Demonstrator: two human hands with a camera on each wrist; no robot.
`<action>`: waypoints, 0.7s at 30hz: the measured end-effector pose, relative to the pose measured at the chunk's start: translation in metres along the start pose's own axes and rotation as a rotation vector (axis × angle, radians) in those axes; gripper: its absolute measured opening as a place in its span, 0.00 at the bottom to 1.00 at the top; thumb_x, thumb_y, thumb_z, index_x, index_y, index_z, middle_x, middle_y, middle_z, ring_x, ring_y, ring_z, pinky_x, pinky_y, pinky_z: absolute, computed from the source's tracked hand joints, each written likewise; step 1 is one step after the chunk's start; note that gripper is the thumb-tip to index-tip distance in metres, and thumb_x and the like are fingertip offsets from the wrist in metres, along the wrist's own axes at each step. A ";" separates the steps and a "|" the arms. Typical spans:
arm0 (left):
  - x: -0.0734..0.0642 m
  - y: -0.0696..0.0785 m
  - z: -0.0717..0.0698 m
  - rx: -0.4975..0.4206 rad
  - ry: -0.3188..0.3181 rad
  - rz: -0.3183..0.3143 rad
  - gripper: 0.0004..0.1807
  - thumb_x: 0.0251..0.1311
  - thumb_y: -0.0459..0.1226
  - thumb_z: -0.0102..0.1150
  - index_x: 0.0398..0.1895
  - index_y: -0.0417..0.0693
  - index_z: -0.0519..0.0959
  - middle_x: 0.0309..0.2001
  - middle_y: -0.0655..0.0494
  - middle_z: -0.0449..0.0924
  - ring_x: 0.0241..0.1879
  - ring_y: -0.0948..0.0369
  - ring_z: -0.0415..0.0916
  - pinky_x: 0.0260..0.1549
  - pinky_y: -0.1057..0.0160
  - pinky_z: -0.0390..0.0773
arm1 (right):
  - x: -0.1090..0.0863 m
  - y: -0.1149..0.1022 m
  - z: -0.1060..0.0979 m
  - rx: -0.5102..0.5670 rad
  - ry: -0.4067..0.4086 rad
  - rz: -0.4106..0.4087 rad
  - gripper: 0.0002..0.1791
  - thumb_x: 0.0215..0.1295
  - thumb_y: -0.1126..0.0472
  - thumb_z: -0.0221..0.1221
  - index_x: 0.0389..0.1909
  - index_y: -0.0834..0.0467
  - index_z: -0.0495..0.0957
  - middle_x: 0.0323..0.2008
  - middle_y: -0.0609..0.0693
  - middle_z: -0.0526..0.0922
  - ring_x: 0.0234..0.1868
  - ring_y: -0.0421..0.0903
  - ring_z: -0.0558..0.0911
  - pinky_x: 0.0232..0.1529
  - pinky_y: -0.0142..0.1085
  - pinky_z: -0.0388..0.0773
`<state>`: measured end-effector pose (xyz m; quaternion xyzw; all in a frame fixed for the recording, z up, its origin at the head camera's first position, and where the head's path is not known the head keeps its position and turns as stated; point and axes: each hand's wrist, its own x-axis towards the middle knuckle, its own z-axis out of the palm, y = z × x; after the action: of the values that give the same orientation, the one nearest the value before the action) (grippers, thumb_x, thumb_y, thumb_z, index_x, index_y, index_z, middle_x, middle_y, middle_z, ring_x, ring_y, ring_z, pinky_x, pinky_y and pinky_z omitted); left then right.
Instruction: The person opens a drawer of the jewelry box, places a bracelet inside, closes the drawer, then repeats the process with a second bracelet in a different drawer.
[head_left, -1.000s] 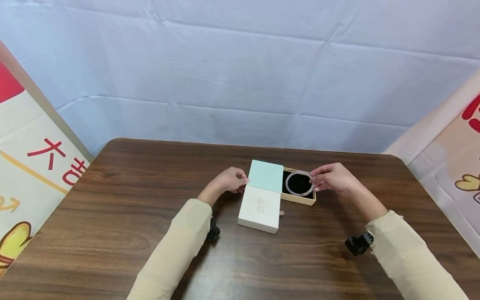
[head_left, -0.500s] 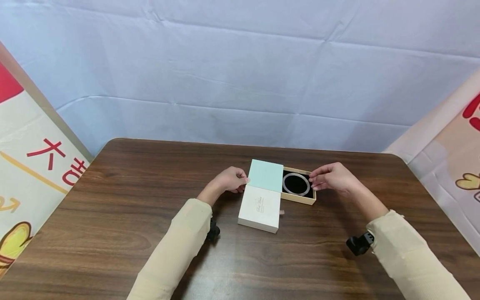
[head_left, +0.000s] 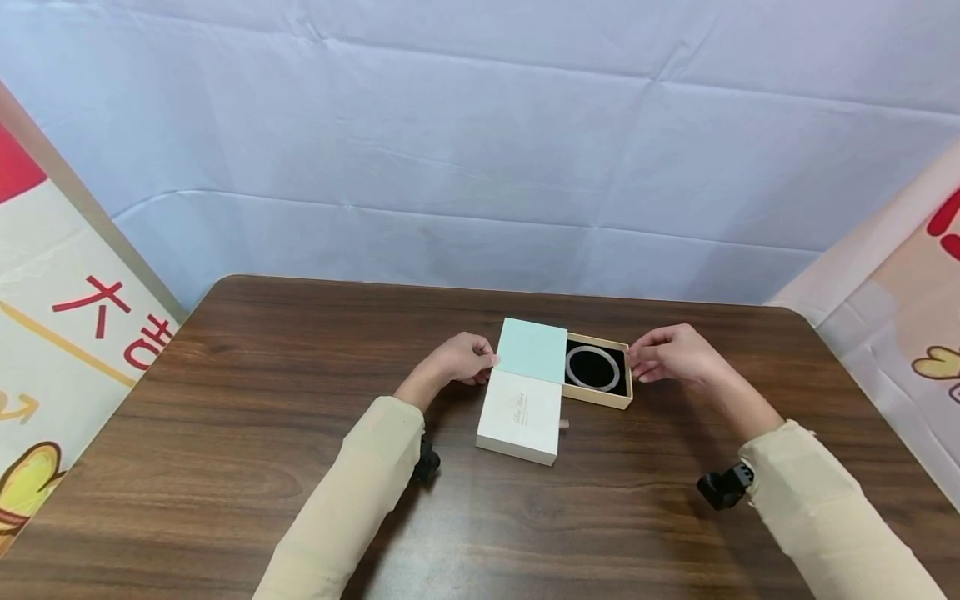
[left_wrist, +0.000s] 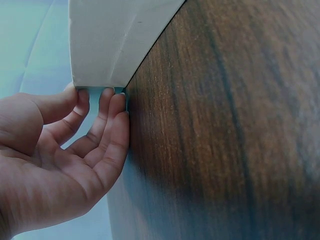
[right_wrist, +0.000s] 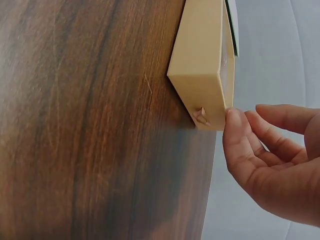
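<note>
A two-part gift box lies on the table: a mint-topped section [head_left: 531, 347] at the back, a white section [head_left: 519, 415] with faint lettering in front. A cream drawer [head_left: 597, 398] with black lining sticks out to the right from the mint section. Flat on that lining rests a pale round bangle [head_left: 573, 379]. My left hand [head_left: 463, 360] holds the box's left end, thumb at its upper edge and fingers curled at the end face. My right hand [head_left: 675, 357] is at the drawer's right end; one fingertip touches its upper corner, with the thumb apart.
A small pink ribbon tab [right_wrist: 201, 116] sits on the drawer's end face; another ribbon tab [head_left: 564, 424] pokes from the white section. The brown wooden table [head_left: 300, 467] meets a pale cloth backdrop [head_left: 420, 150]. Printed banners [head_left: 82, 333] hang at both sides.
My right hand has let go of the bangle and drawn right to the drawer's end. The bangle has gone left and down onto the black lining. My left hand has stayed in place.
</note>
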<state>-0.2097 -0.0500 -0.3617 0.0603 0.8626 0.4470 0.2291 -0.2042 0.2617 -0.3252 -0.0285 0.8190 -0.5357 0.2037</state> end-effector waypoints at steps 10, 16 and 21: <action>0.000 0.000 0.000 -0.002 0.006 0.005 0.10 0.65 0.38 0.50 0.29 0.41 0.75 0.30 0.48 0.76 0.31 0.57 0.76 0.32 0.62 0.76 | 0.000 0.008 -0.008 -0.058 -0.005 0.060 0.10 0.63 0.73 0.49 0.41 0.78 0.69 0.27 0.53 0.78 0.26 0.43 0.79 0.32 0.38 0.79; 0.001 -0.001 0.000 0.002 0.001 0.004 0.11 0.65 0.38 0.50 0.29 0.41 0.75 0.31 0.47 0.76 0.32 0.56 0.76 0.32 0.63 0.75 | 0.000 0.015 -0.010 -0.022 -0.028 0.085 0.08 0.61 0.74 0.49 0.39 0.76 0.69 0.26 0.51 0.78 0.25 0.43 0.79 0.31 0.37 0.78; 0.000 -0.001 0.000 0.009 0.004 0.011 0.11 0.65 0.38 0.50 0.29 0.41 0.75 0.31 0.47 0.76 0.31 0.57 0.76 0.32 0.63 0.75 | 0.003 0.023 -0.009 0.007 -0.043 0.109 0.08 0.60 0.75 0.50 0.39 0.75 0.70 0.26 0.52 0.78 0.24 0.43 0.79 0.30 0.37 0.78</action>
<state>-0.2098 -0.0501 -0.3627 0.0651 0.8648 0.4444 0.2246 -0.2065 0.2788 -0.3433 0.0054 0.8129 -0.5259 0.2504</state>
